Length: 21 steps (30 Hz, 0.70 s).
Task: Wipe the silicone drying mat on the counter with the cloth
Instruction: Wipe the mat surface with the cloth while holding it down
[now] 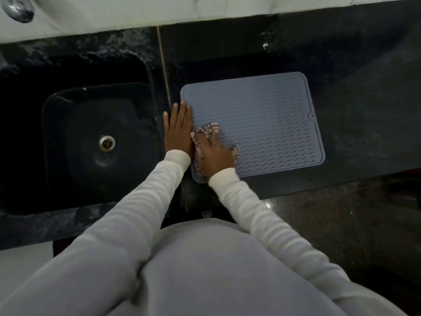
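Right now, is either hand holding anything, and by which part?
The right hand presses the bunched cloth from on top onto the mat. The left hand lies flat, holding nothing.

Grey-blue silicone drying mat (pixel 262 119) ribbed with wavy lines. White cloth (pixel 210 131) checked with dark stripes — partly blurred. Glossy black counter (pixel 353 92) with faint speckle — black sink (pixel 75 137) too, silver drain (pixel 107 143). Cream-white ribbed sleeves (pixel 145 192). Pale tiled wall (pixel 136 10).
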### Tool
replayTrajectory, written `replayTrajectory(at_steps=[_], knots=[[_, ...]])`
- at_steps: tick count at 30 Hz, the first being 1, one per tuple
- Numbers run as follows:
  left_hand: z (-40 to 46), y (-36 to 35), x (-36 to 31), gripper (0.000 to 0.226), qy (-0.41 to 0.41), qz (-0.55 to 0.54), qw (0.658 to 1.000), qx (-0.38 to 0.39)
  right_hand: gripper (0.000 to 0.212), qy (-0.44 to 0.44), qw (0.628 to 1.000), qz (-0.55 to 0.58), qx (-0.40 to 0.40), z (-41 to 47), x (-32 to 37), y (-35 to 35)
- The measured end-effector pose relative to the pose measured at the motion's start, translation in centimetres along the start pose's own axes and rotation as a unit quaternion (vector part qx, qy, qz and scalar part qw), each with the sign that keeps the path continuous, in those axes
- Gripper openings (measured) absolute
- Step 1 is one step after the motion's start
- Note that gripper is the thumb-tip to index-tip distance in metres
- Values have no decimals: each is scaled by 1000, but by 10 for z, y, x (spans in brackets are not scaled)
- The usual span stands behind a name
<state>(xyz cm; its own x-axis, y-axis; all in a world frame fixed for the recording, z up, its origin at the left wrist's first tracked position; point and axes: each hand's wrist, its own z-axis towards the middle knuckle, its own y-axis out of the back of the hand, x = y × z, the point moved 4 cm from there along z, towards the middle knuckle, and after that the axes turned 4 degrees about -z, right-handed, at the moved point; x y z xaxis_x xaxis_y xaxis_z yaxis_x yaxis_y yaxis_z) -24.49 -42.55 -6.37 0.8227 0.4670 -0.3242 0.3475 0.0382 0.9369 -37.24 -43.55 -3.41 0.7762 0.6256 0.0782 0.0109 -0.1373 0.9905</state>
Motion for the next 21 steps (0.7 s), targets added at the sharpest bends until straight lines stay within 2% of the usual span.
replayTrajectory(at_steps=[3, 6, 9, 10, 14, 17, 21], knots=[[0, -5, 4, 67, 3, 50, 999, -4, 58, 14, 999, -37, 5, -9, -1, -8], [1, -6, 3, 69, -1, 62, 998, -5, 62, 44, 999, -6, -9, -7, -38, 2], [-1, -5, 4, 68, -6, 55, 998, -9, 86, 6, 999, -18, 44, -7, -99, 7], [-1, -6, 5, 68, -8, 54, 998, -9, 83, -11, 999, -20, 42, -8, -123, 11], [0, -7, 5, 59, -2, 40, 999, -28, 44, -118, 992, -42, 17, -8, -220, 26], [0, -7, 4, 55, 0, 33, 999, -30, 36, -155, 985, -70, -12, -8, -259, 31], [1, -8, 4, 54, 7, 26, 999, -31, 34, -224, 972, -65, -30, -11, -277, 38]])
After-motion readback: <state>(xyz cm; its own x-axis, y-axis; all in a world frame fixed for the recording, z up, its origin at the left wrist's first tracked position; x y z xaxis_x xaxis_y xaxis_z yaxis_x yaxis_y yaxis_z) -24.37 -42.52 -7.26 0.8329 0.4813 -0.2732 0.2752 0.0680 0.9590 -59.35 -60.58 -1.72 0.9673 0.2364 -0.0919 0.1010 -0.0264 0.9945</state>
